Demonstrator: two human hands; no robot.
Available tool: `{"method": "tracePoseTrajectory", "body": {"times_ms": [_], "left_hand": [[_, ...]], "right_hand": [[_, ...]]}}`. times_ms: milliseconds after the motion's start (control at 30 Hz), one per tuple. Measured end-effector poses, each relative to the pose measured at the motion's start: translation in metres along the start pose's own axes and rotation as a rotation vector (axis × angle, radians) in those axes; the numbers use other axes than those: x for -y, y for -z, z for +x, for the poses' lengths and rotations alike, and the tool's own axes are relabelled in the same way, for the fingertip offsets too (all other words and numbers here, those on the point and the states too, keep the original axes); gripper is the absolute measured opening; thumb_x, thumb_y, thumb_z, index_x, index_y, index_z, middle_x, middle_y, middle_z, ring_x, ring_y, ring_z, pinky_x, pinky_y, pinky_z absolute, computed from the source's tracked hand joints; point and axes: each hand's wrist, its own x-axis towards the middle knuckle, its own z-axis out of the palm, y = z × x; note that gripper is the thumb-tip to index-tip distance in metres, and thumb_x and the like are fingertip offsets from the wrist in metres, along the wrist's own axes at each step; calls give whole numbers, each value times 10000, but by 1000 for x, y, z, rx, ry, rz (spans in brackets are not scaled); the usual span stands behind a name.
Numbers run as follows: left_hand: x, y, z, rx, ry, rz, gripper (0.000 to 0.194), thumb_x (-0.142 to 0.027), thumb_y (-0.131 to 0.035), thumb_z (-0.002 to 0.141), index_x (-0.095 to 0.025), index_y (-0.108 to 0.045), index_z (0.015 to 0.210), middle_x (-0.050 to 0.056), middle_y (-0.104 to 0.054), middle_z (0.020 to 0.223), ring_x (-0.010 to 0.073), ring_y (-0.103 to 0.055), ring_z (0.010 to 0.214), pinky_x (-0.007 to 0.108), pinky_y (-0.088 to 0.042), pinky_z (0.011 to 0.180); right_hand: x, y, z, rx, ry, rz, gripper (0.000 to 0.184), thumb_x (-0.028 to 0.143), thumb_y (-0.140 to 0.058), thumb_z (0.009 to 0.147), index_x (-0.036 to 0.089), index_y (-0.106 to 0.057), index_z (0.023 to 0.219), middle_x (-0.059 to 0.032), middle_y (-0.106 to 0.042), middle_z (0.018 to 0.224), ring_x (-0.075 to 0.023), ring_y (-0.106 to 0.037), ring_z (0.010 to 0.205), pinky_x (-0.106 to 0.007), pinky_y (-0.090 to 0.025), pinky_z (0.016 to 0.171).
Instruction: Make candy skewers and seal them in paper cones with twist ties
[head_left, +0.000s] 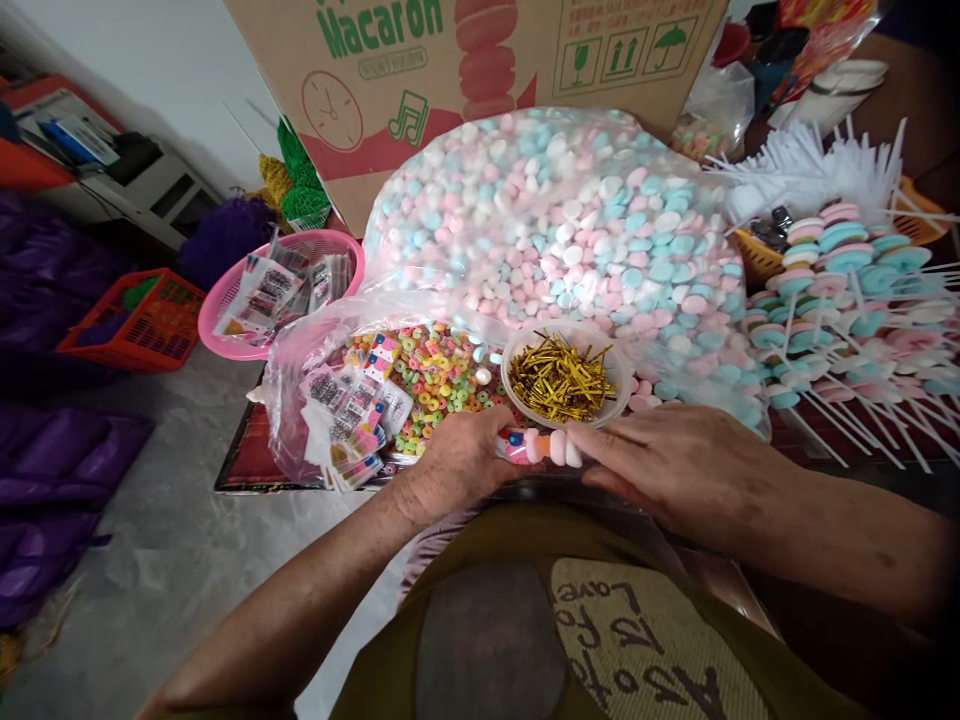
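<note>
My left hand is closed around the printed end of a small clear candy packet. A short row of pink, orange and white candies lies in line with it, pointing right. At the white end of that row, my right hand has its fingertips pressed together against the candy; its lower fingers are partly hidden. Just behind the hands stands a clear round tub of gold twist ties. Ring-shaped candies in several colours lie in an open plastic bag, with printed packets on top.
A big clear bag of pink, blue and white candies fills the table's back, before a cardboard box. Candy sticks pile up at right, near white sticks. A pink basket holds packets; an orange crate stands lower left.
</note>
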Motion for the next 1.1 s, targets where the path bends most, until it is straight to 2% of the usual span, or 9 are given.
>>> {"method": "tracePoseTrajectory", "body": {"times_ms": [100,233,300,400,467,667,833,1000,1100], "left_hand": [[-2,-3,-2,-74,-32,151,325,-477,-633,741,-203,-627,915,18,-672,763,172,-609,694,241,-382,599],[-9,-6,-3,-187,-42,202,269,-455,-596,770,-208,-624,873,14,-655,687,176,-612,660,244,-376,576],[-11,-6,-3,-218,-33,168,256,-449,-605,759,-204,-626,833,11,-648,663,172,-606,637,240,-360,552],[-13,-2,-5,-239,-29,21,256,-440,-646,723,-190,-634,779,4,-654,664,149,-593,612,225,-348,533],[-13,1,-6,-236,-56,-146,259,-427,-678,707,-178,-648,769,-7,-658,673,123,-583,602,206,-356,535],[-10,0,-9,-169,-107,-513,323,-435,-744,668,-153,-703,821,-32,-650,666,78,-537,570,164,-357,510],[-4,-4,-11,-110,-121,-613,375,-426,-771,642,-146,-722,887,-28,-654,682,78,-525,579,162,-363,524],[3,-3,-10,-111,-70,-636,435,-464,-797,580,-134,-722,853,-26,-633,661,91,-518,595,176,-368,545],[7,-3,-9,-2,-7,-677,456,-493,-798,556,-118,-711,799,-21,-609,649,106,-514,614,192,-365,558]], "right_hand": [[4,5,7,26,-122,0,402,302,-533,856,116,-484,1210,-75,-665,875,-212,-601,745,-304,-347,619],[10,6,16,51,-135,115,204,211,-474,891,170,-576,1063,-57,-649,906,-161,-594,707,-262,-345,567],[12,3,15,-8,-131,145,213,209,-410,924,184,-591,1033,-62,-642,952,-137,-581,673,-250,-327,534],[11,0,11,-56,-123,195,266,237,-365,946,199,-558,1126,-65,-627,987,-130,-573,679,-243,-328,531],[10,0,8,-67,-114,214,281,236,-363,948,204,-540,1163,-59,-621,976,-128,-568,682,-240,-333,536],[9,8,9,-107,-75,188,280,214,-344,948,210,-608,1042,-51,-605,908,-117,-534,640,-239,-305,529],[5,9,10,-3,-40,198,280,205,-400,916,256,-594,1111,-31,-591,888,-103,-502,611,-227,-251,509],[3,8,8,23,-20,141,313,163,-452,873,261,-574,1144,-19,-577,880,-85,-449,584,-236,-201,507],[4,5,6,69,33,80,335,156,-441,868,252,-564,1164,-26,-564,882,-92,-439,582,-257,-161,503]]}}
